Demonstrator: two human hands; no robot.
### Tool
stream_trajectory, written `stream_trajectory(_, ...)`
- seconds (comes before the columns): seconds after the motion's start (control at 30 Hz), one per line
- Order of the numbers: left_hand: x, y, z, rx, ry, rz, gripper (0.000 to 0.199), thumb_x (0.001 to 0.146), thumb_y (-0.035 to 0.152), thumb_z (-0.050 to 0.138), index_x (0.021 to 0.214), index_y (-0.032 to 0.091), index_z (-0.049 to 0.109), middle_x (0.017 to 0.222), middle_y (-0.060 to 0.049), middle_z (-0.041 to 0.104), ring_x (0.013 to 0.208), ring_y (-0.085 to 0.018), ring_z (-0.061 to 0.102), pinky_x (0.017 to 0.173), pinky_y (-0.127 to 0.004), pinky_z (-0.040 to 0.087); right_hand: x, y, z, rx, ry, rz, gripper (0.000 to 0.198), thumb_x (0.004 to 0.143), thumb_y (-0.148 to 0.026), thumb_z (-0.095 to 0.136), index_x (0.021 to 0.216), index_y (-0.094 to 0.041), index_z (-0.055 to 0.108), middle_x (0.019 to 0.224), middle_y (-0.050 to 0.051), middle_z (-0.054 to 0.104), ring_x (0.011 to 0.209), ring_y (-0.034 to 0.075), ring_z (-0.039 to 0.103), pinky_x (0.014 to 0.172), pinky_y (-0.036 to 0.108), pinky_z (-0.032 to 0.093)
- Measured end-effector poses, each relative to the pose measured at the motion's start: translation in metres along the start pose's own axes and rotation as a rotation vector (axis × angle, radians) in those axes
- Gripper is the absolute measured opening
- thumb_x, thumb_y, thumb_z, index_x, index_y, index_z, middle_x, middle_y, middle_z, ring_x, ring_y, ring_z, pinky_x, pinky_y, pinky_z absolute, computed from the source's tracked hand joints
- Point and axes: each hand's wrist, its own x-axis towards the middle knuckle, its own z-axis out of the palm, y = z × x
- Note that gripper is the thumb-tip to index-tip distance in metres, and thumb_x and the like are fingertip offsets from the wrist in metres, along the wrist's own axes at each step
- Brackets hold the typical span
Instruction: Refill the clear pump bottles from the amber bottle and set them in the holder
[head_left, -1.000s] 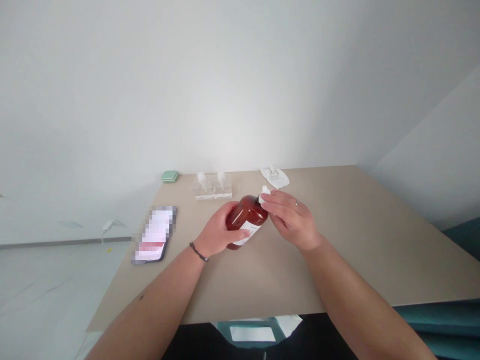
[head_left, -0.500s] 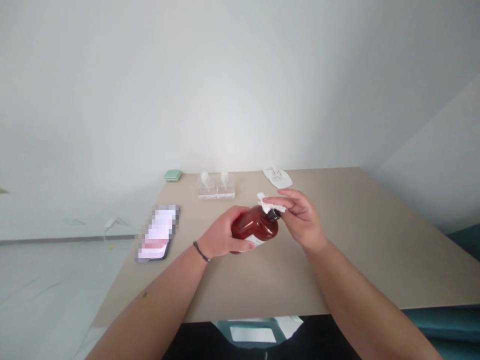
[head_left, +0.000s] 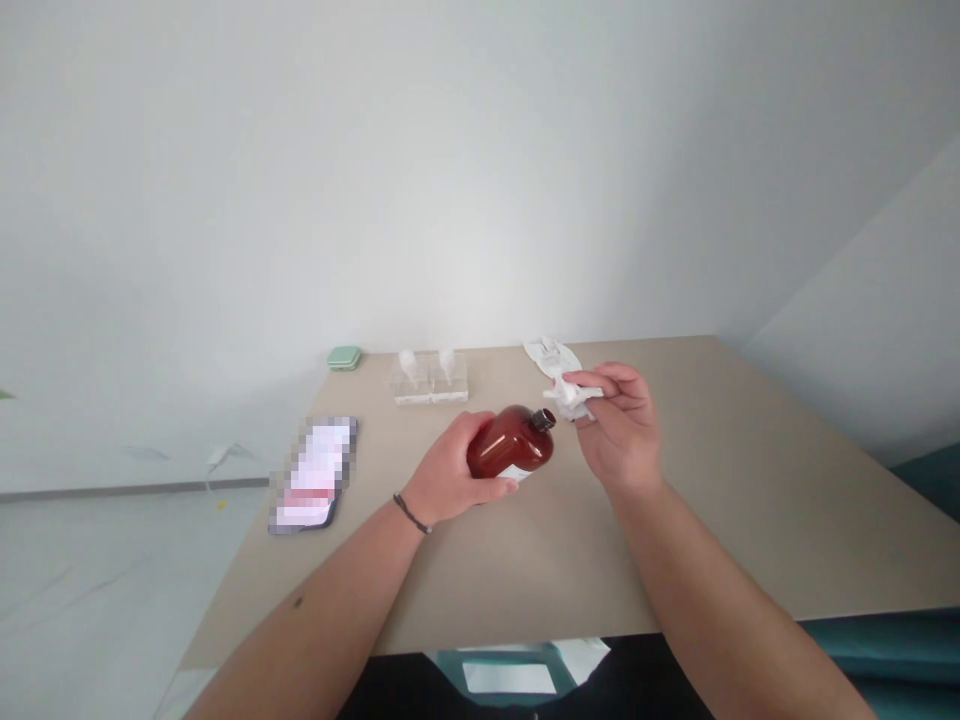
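Note:
My left hand (head_left: pixel 457 470) wraps round the body of a reddish-brown bottle (head_left: pixel 506 440), holding it tilted with its neck up and to the right. The dark-threaded neck is uncapped, and part of a white label shows near my thumb. Just right of the mouth, my right hand (head_left: pixel 624 425) pinches a crumpled white tissue (head_left: pixel 571 392), which is apart from the bottle. Whether anything else is inside the tissue cannot be seen.
A clear two-part holder (head_left: pixel 431 393) with white tufts stands at the back of the table (head_left: pixel 720 500). Near it are a small green case (head_left: pixel 344 358) and a white flat piece (head_left: pixel 551 353) by the wall. A phone (head_left: pixel 315 475) lies at the left edge.
My right hand has moved right with the tissue, away from the bottle neck, which now shows bare. The left hand still holds the bottle, turned slightly more upward.

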Motion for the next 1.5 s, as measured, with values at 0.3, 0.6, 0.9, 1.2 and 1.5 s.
stream_trajectory(0.3,-0.001,-0.003,-0.001,0.052,0.131,0.019,0.072,0.071,0.044,0.082,0.131,0.02,0.05,0.123,-0.011,0.062,0.109,-0.029,0.062,0.098,-0.045,0.048,-0.015,-0.002,0.006,-0.166,-0.15,-0.072,0.028,0.09,-0.009,0.05,0.106,-0.026,0.066,0.112,0.003,0.076,0.108,0.017,0.071,0.099,0.039,0.055)
stream_trajectory(0.6,0.001,0.003,-0.002,0.365,0.179,0.032,0.07,0.07,0.045,0.08,0.128,0.021,0.049,0.118,-0.011,0.059,0.107,-0.03,0.061,0.097,-0.047,0.05,-0.011,0.002,0.0,-0.413,-0.264,-0.185,0.041,0.085,-0.004,0.049,0.112,-0.027,0.069,0.11,0.002,0.077,0.108,0.017,0.071,0.099,0.036,0.055)
stream_trajectory(0.9,0.004,0.0,-0.007,0.798,0.316,0.112,0.07,0.07,0.042,0.081,0.131,0.024,0.052,0.113,-0.013,0.06,0.106,-0.035,0.059,0.093,-0.048,0.049,-0.008,0.005,0.0,-0.6,-0.29,-0.104,0.048,0.081,-0.004,0.049,0.117,-0.028,0.069,0.117,0.002,0.075,0.108,0.019,0.072,0.096,0.036,0.056)
stream_trajectory(1.2,0.004,-0.003,-0.01,0.689,0.359,0.095,0.073,0.071,0.045,0.08,0.134,0.022,0.048,0.121,-0.014,0.059,0.11,-0.034,0.059,0.095,-0.049,0.05,0.009,0.02,-0.014,-0.308,-0.015,0.022,0.036,0.084,-0.016,0.053,0.118,-0.024,0.063,0.116,0.008,0.076,0.109,0.021,0.071,0.094,0.042,0.056)
stream_trajectory(1.5,0.005,-0.019,-0.01,0.186,0.278,0.013,0.072,0.074,0.038,0.078,0.135,0.02,0.044,0.133,-0.013,0.06,0.122,-0.03,0.06,0.106,-0.045,0.046,0.043,0.048,-0.084,-1.021,0.076,0.338,0.05,0.083,-0.017,0.047,0.131,-0.017,0.062,0.124,0.015,0.071,0.111,0.031,0.067,0.101,0.052,0.049)
